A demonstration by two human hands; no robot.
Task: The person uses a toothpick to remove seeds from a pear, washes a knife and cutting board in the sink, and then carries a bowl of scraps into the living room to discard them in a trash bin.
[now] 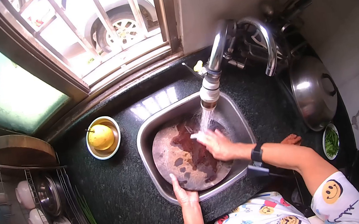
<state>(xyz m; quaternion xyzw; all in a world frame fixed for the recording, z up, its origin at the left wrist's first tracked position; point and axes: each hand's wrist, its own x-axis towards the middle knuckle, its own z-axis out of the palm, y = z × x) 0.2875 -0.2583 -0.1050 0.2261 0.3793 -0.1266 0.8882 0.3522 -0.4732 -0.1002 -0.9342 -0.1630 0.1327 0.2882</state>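
Observation:
A round chopping board [171,149], blotched with dark wet patches, fills most of the metal sink [151,176]. My left hand [186,195] grips its near edge, thumb on top and fingers mostly hidden below the rim. Over the board's right half, my right hand [217,146] is stretched out, slightly blurred, its pale fingertips close to the running water. I make out nothing held in it. Water falls from the tap [209,90] beside those fingertips onto the board.
Left of the sink sits a bowl [119,143] with a yellow fruit [101,137]. A dish rack [67,192] and green stalks [94,223] lie farther left. On the right are a large metal lid [313,94] and a bowl of chopped greens [331,141]. A barred window [102,20] is behind.

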